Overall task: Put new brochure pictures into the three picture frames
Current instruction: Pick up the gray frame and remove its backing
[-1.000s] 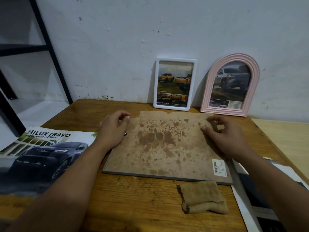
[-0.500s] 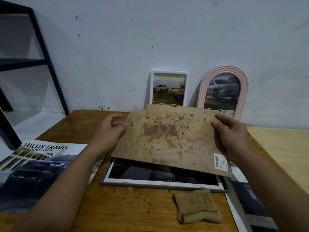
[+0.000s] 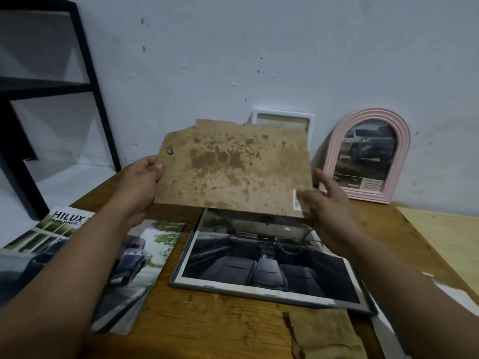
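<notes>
I hold a stained brown backing board up above the table. My left hand grips its left edge. My right hand is at its lower right corner, thumb on the board and fingers spread. Below it lies a grey rectangular frame face down, with a car-interior brochure picture in it. A white frame leans on the wall, mostly hidden by the board. A pink arched frame with a truck picture leans to its right.
A Hilux brochure and a loose car page lie on the wooden table at the left. A tan cloth lies at the front. More paper sits at the right edge. A black shelf frame stands at the left.
The backing board lay flat on the grey frame; both hands have lifted it off and raised it toward the wall, baring the car-interior picture. The view has tilted up.
</notes>
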